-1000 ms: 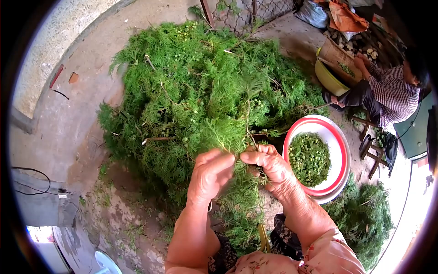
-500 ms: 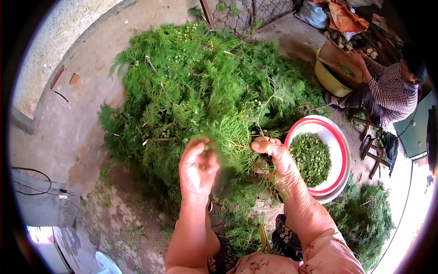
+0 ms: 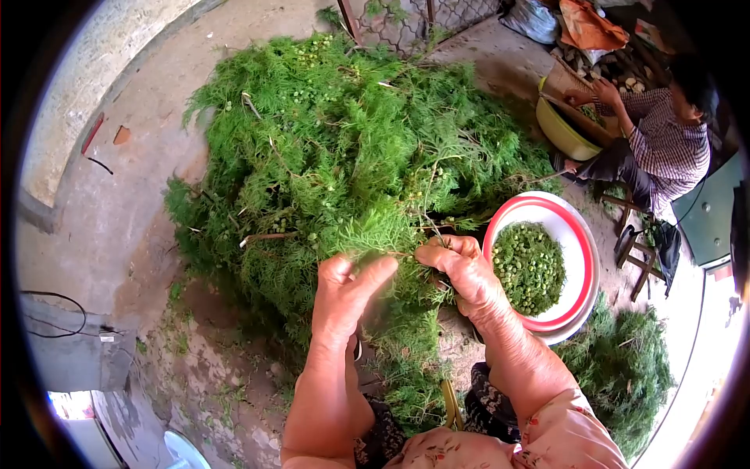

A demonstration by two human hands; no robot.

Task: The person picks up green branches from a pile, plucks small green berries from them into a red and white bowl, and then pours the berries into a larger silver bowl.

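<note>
A large heap of green, feathery conifer branches (image 3: 312,156) with small round green cones lies before me. My right hand (image 3: 461,273) is closed in a pinch on a thin conifer branch (image 3: 430,211), at the heap's near edge. Just left of it is my left hand (image 3: 344,293), its thumb stretched toward the pinched branch and apart from the forefinger; leafy sprays partly cover the other fingers. Beside my right hand stands a white basin (image 3: 576,273) with a red rim band, holding a pile of picked green cones (image 3: 529,268).
At the upper right, a person in a checked shirt (image 3: 672,133) sits by a yellow-green tub (image 3: 564,131). A wooden stool (image 3: 642,262) stands nearby. More cut branches (image 3: 621,371) lie below the basin. Sacks (image 3: 590,27) sit at the back, and a black cable (image 3: 55,313) lies left.
My left hand has turned, its thumb swinging right toward the branch. My right hand has shifted slightly left, still pinching. The seated person's hands have moved above the tub.
</note>
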